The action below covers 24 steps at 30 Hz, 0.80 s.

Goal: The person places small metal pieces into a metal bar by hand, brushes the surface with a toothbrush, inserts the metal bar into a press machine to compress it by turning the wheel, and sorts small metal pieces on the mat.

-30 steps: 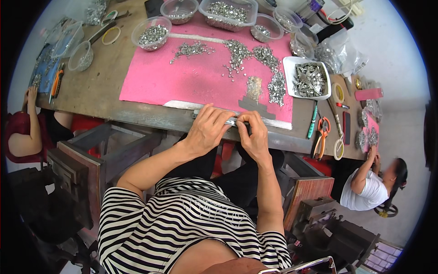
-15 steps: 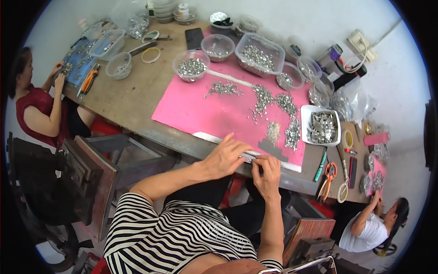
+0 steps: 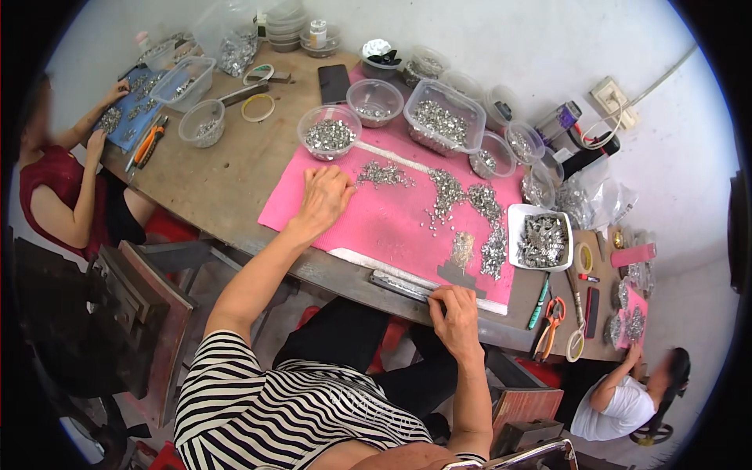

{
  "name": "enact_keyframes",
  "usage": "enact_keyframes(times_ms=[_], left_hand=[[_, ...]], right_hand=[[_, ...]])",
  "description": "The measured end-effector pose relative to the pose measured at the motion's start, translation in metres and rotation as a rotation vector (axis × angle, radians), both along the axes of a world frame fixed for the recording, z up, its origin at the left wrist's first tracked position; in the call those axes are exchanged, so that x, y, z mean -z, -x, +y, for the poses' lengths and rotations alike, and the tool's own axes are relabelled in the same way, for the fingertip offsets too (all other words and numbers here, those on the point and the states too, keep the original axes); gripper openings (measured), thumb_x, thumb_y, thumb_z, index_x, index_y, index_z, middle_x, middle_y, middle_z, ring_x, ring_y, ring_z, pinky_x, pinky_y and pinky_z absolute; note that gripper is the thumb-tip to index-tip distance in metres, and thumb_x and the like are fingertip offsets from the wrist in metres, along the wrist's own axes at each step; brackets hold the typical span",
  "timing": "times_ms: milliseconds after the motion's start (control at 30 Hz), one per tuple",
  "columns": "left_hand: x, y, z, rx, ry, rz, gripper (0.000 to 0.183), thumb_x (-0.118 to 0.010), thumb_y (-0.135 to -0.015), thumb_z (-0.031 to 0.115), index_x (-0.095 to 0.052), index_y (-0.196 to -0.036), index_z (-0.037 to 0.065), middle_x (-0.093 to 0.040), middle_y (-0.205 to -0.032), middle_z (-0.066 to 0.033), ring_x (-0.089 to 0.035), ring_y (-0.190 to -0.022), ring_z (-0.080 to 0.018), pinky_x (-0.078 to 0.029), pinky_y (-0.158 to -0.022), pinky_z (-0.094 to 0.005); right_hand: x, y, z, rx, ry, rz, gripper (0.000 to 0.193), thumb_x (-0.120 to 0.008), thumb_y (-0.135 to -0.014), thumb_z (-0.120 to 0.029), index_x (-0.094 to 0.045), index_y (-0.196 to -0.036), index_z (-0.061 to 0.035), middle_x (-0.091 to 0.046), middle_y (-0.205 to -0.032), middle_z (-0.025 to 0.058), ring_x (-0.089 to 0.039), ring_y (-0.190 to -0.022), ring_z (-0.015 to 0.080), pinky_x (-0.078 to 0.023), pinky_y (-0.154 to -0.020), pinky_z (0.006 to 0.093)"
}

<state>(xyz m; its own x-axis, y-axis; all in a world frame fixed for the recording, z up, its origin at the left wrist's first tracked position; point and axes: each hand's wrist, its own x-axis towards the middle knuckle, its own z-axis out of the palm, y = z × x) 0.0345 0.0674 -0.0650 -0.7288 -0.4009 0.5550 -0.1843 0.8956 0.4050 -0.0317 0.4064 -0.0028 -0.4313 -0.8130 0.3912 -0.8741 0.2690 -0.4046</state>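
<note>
My left hand (image 3: 324, 199) reaches over the pink mat (image 3: 374, 227), fingers curled down at the left end of a loose pile of small silvery metal pieces (image 3: 384, 174). Whatever is under those fingertips is too small to make out. At the near edge of the table lies a narrow metal bar (image 3: 399, 285), grey and shiny. Its right end meets the pinched fingers of my right hand (image 3: 456, 319), which hide that end. More piles of metal pieces (image 3: 446, 192) lie farther right on the mat.
Clear tubs of metal pieces (image 3: 329, 135) line the mat's far side. A white tray (image 3: 513, 239) stands right of the mat, near orange-handled pliers (image 3: 554, 313) and a green-handled tool (image 3: 539, 301). Co-workers sit at far left (image 3: 59, 188) and lower right (image 3: 619, 403).
My left hand has left the metal bar and moved up and left to the pile of pieces. The right hand stays at the bar's right end. The whole view has shifted slightly.
</note>
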Motion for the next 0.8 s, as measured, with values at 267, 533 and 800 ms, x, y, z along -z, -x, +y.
enact_keyframes(times_ms=[267, 533, 800], left_hand=[[0.006, 0.025, -0.015, 0.154, -0.039, 0.067, 0.014, -0.072, -0.084, 0.009, -0.063, -0.093, 0.004, -0.058, -0.09, -0.0107, -0.057, -0.089, -0.03, -0.043, -0.081, -0.0431], [-0.01, 0.025, -0.004, 0.287, -0.148, 0.088, 0.038, -0.075, -0.081, 0.008, -0.061, -0.115, -0.002, -0.054, -0.101, -0.0168, -0.055, -0.099, -0.0353, -0.049, -0.087, -0.0458], [0.0, 0.057, -0.01, 0.279, -0.075, 0.058, 0.024, -0.073, -0.083, 0.007, -0.066, -0.105, -0.002, -0.054, -0.105, -0.0167, -0.055, -0.1, -0.0336, -0.049, -0.089, -0.0431]], right_hand=[[-0.011, 0.057, -0.054, -0.053, -0.002, -0.006, 0.011, -0.068, -0.086, -0.001, -0.067, -0.096, -0.002, -0.064, -0.09, 0.0133, -0.063, -0.086, 0.0333, -0.046, -0.076, 0.0419], [0.042, 0.119, -0.173, 0.129, 0.043, 0.224, 0.011, -0.066, -0.087, -0.006, -0.07, -0.096, -0.0001, -0.062, -0.091, 0.017, -0.061, -0.089, 0.0348, -0.046, -0.08, 0.0463], [0.043, 0.116, -0.185, 0.114, 0.005, 0.141, 0.008, -0.07, -0.085, -0.008, -0.067, -0.09, -0.0025, -0.062, -0.089, 0.0149, -0.06, -0.088, 0.0332, -0.045, -0.08, 0.0453]])
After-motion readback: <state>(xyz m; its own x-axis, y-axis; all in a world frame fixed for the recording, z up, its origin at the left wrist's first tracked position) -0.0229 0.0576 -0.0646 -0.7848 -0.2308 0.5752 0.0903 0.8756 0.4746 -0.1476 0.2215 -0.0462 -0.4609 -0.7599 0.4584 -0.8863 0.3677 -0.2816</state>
